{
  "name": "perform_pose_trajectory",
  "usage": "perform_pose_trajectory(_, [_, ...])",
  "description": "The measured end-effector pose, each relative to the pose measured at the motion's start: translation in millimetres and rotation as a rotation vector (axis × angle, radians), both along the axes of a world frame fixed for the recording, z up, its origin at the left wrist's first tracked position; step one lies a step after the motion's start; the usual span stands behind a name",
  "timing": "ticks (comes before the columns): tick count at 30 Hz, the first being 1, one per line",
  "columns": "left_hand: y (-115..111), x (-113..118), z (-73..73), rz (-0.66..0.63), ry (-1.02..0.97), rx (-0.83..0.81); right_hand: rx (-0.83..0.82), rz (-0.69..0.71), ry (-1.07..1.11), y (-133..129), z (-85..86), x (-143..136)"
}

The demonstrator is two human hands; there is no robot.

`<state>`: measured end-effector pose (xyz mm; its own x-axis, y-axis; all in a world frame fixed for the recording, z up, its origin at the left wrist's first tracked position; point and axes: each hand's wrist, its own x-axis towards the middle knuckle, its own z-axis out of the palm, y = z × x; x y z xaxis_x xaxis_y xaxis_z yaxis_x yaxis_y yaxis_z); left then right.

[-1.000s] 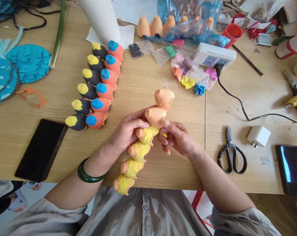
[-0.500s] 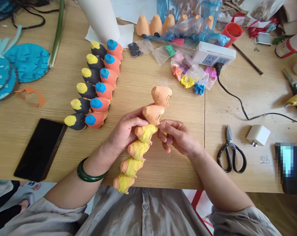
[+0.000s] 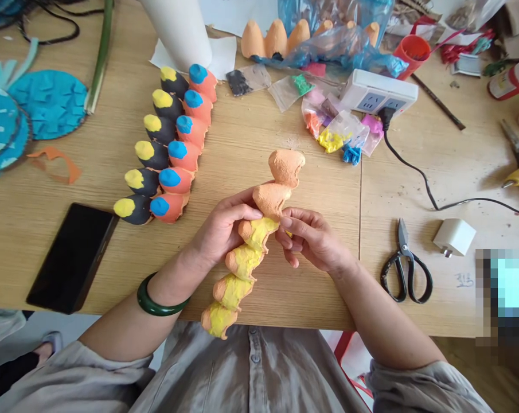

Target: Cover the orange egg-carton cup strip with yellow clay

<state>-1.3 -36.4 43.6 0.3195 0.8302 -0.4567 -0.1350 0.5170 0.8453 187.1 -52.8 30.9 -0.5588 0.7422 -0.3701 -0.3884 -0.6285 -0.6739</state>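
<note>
My left hand (image 3: 227, 226) is closed around a strip of orange egg-carton cups (image 3: 276, 199), which slants up and away from my body. Yellow clay (image 3: 235, 291) is spread over the nearer cups, while the two far cups are bare orange. My right hand (image 3: 308, 235) is at the strip's right edge, thumb and index finger pinched together against the cup beside my left thumb. A small bit of yellow clay shows between its curled fingers; the rest of it is hidden.
Left of the strip stand painted egg-carton rows (image 3: 184, 123), black with yellow tips and red with blue tips. A phone (image 3: 72, 258) lies near the front edge. Scissors (image 3: 403, 258), a charger (image 3: 454, 237), a power strip (image 3: 379, 94) and bagged coloured clay (image 3: 334, 135) are rightward.
The whole view has shifted slightly. Both hands keep nearly the same hold on the strip, and the right fingers remain pinched at its edge.
</note>
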Motion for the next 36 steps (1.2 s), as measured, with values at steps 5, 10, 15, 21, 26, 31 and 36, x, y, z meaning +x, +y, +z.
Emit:
perform_pose_trajectory(5, [-2,1,0.8,0.007,-0.003,-0.024,-0.024,0.084,-0.011,-1,-2.9,-4])
perform_pose_trajectory(10, [-3,1,-3.5,-0.019,0.053,0.026,-0.037,0.111,0.009,-2,-6.6,-6])
perform_pose_trajectory(15, [0,1,-4.5,0.007,-0.027,-0.038,-0.067,0.099,0.043,-1,-7.8,-5])
perform_pose_trajectory(21, [9,-4,-1.8,0.116,-0.028,-0.058,0.036,-0.205,-0.144,4,-3.5,3])
perform_pose_trajectory(26, [13,-9,-5.6,0.153,0.052,0.003,0.184,-0.415,-0.283,9,-8.5,8])
perform_pose_trajectory(31, [15,-6,-15.9,0.219,0.132,0.162,0.242,-0.39,-0.332,9,-16.2,9])
perform_pose_trajectory(36, [16,-5,-31.4,0.204,0.232,0.304,0.289,-0.445,-0.422,11,-16.6,11])
